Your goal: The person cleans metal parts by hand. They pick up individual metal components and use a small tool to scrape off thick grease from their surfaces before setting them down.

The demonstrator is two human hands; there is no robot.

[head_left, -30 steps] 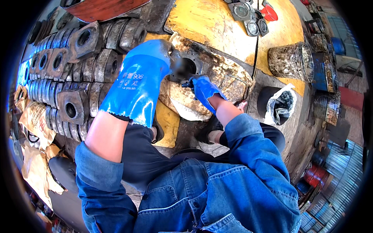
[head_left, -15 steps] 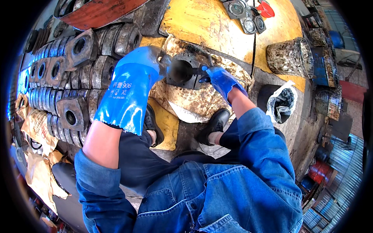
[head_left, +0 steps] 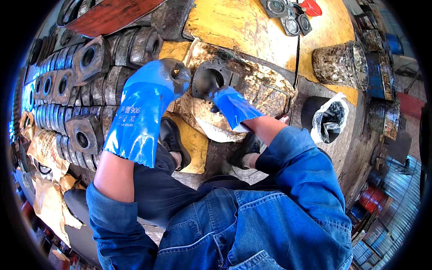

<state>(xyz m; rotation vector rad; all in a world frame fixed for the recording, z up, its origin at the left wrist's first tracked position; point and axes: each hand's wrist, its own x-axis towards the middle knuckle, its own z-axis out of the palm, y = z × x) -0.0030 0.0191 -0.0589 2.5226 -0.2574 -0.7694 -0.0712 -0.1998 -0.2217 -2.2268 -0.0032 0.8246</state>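
Observation:
A dark, greasy square metal block (head_left: 230, 80) with a round bore lies on a stained, wrapped pad (head_left: 265, 87) in front of my feet. Part of the bore is blurred. My left hand (head_left: 168, 77), in a blue rubber glove with grimy fingers, is curled just left of the block. A small tan gap shows between its fingers, and what they hold, if anything, is not clear. My right hand (head_left: 227, 101), gloved the same way, is closed at the block's near edge. Its glove hides most of the fingers and whatever is in them.
Rows of similar metal blocks (head_left: 83, 135) are stacked at the left. A grimy bucket (head_left: 335, 65) and a bin with a white liner (head_left: 330, 119) stand at the right. Several round-holed parts (head_left: 290, 24) and a red funnel-like cup (head_left: 311, 7) sit on the far yellow boards.
My right hand has moved left and nearer to me, from the block's right side to its near edge. My left hand has drawn slightly left, away from the block.

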